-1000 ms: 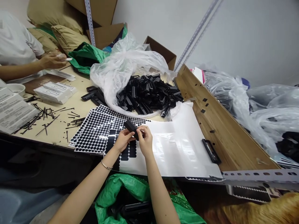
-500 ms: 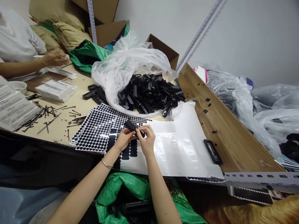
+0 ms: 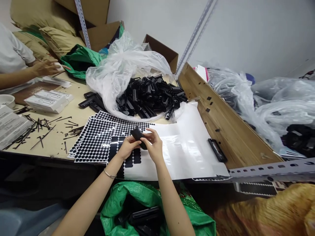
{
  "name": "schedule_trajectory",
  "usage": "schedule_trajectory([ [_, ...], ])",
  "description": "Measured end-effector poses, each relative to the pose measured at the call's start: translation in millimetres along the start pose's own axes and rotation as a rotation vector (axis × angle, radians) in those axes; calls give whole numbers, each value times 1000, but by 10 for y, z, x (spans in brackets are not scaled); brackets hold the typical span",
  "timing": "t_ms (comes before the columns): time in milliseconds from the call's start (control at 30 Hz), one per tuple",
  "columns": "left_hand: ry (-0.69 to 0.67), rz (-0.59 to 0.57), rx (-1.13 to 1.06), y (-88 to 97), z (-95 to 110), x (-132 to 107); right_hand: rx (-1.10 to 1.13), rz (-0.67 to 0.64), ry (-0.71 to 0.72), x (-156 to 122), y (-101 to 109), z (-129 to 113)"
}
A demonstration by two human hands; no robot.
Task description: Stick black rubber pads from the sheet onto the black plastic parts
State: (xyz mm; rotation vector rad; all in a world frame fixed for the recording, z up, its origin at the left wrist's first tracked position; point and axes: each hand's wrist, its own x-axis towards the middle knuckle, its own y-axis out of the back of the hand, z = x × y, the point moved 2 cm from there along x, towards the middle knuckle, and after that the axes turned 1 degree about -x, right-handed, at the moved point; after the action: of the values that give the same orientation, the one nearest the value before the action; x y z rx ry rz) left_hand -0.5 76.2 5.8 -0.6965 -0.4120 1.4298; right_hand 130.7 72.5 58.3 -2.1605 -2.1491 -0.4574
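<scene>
Between my two hands is a small black plastic case (image 3: pixel 137 133), held tilted above the sticker sheets. My left hand (image 3: pixel 127 147) grips its near left side with the thumb on top. The fingers of my right hand (image 3: pixel 154 146) are closed on its right end. Beneath them lie white sheets of round black stickers (image 3: pixel 94 141) and a strip of larger black oblong stickers (image 3: pixel 129 161). A mostly bare white backing sheet (image 3: pixel 184 150) spreads to the right. Behind it, a heap of similar black plastic pieces (image 3: pixel 150 95) spills from a clear plastic bag (image 3: pixel 105 82).
A green sack (image 3: pixel 110 209) holding black pieces hangs below the table edge. One black piece (image 3: pixel 217 150) lies by the wooden board (image 3: pixel 221 124) at right. White boxes (image 3: pixel 46 101) and thin black sticks (image 3: pixel 39 127) are at left, near a co-worker's hands (image 3: pixel 46 68).
The black case has been turned, so a smooth face shows where a ribbed one did. My right fingers have shifted on it. The whole view has swung slightly right.
</scene>
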Motion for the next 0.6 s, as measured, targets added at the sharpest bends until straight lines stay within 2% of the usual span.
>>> schedule_trajectory([
  [67,-24,49,-68,30,3,27,-156,-12,47,-26,99,25],
  [167,-73,136,-198,78,15,60,-503,-85,55,-110,237,150],
  [267,-58,141,-211,78,20,62,-697,-127,30,-212,286,289],
  [433,-24,97,-138,25,26,30,-760,-51,-3,-255,136,344],
  [600,-30,103,-117,26,27,27,-642,47,-70,-230,77,331],
])
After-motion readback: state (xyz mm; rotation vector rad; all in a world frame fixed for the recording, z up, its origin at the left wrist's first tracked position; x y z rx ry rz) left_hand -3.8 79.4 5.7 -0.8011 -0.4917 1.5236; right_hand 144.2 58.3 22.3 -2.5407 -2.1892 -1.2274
